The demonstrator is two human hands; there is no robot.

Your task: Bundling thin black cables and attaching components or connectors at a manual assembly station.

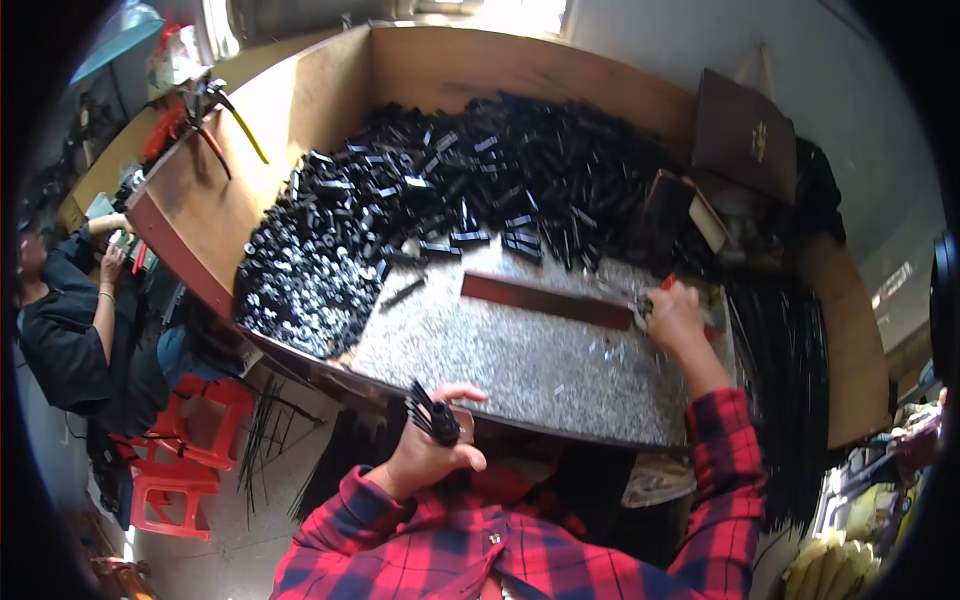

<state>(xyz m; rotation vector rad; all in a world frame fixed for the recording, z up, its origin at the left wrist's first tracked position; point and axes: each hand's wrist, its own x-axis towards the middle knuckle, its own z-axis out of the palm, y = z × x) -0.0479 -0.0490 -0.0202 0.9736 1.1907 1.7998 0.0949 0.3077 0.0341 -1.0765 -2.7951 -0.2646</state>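
My left hand [425,450] is in front of the table's near edge, with its fingers closed around a small bundle of thin black rods [432,418]. The index finger and thumb stick out to the right of it. Over the right part of the table, my right hand [678,315] grips red-handled pliers [712,331]. The metal jaws point left toward a long flat reddish-brown bar [545,302] lying on the speckled grey tabletop [540,375]. One short black rod [403,292] rests left of the bar.
A heap of short black tubes [500,170] fills the back, with shiny ring-ended pieces [300,265] at left. Long black strands [775,370] lie right. Wooden walls [530,65] surround the table. At far left, a co-worker [80,320] sits near red stools [180,490].
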